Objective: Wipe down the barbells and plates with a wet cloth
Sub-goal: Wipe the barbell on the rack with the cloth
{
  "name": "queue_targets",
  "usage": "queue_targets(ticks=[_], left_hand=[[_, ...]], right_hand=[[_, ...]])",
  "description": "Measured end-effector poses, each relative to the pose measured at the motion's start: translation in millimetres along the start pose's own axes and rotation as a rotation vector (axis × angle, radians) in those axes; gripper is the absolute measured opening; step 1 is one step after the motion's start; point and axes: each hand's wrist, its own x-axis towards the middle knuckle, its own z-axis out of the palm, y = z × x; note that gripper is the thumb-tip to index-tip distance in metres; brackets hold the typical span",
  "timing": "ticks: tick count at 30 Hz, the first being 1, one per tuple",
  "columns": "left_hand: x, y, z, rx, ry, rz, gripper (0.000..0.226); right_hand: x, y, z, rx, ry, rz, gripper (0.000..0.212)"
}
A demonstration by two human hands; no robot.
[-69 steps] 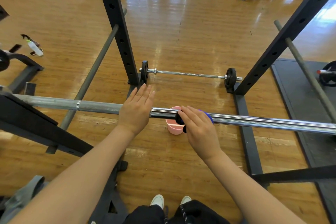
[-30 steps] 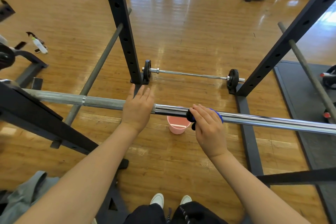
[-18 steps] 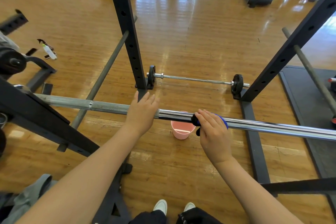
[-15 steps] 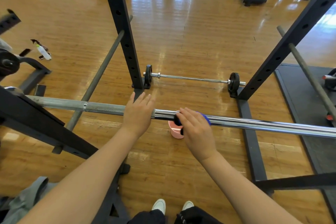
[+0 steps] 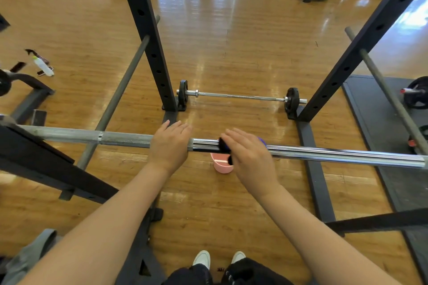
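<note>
Racked barbell (image 5: 324, 154) across the frame at mid-height, running from nine o'clock to three o'clock, dull knurled steel on the nine o'clock half, bright chrome toward three. Left hand (image 5: 170, 144) laid flat over the bar just left of centre, fingers straight and together, pointing to twelve o'clock, wrapped around nothing. Right hand (image 5: 249, 157) just beside it toward three o'clock, pressing a cloth (image 5: 224, 145) onto the chrome; fingers stretched out over the top of it, cannot tell whether the thumb curls beneath. Cloth dark with a blue edge peeking out at the hand's two o'clock side, draped over the bar and touching it. Pink bucket (image 5: 221, 165) on the wooden floor (image 5: 231, 41) directly under the cloth, partly hidden by the bar and the hand. Second barbell (image 5: 240, 96) lying on the floor at twelve o'clock, a small black plate (image 5: 183, 97) at one end and another plate (image 5: 291, 102) at the other, between the two black rack uprights (image 5: 148, 37). Spray bottle (image 5: 42, 66) on the floor out at ten o'clock. White shoes (image 5: 202, 259) down at six o'clock.
</note>
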Motion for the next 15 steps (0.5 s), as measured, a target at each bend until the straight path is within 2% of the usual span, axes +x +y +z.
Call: queue_targets(ticks=[3, 5, 9, 13, 15], left_hand=[[-1.3, -1.1, 0.9, 0.000, 0.017, 0.010, 0.045], [-2.0, -1.0, 1.2, -0.006, 0.019, 0.004, 0.043], [-2.8, -0.1, 0.9, -0.012, 0.015, -0.016, 0.040], [-3.3, 1.4, 0.9, -0.006, 0.012, -0.029, 0.040], [-3.5, 1.5, 1.0, -0.003, -0.001, -0.037, 0.040]], right_hand=[[-0.2, -1.1, 16.1, 0.004, -0.101, -0.021, 0.038], [-13.4, 12.1, 10.7, -0.015, -0.062, 0.007, 0.032], [-30.8, 27.9, -8.2, -0.062, -0.004, 0.073, 0.035], [-0.1, 0.8, -12.8, 0.013, 0.018, 0.266, 0.030], [11.2, -14.7, -1.6, 0.008, -0.017, 0.189, 0.028]])
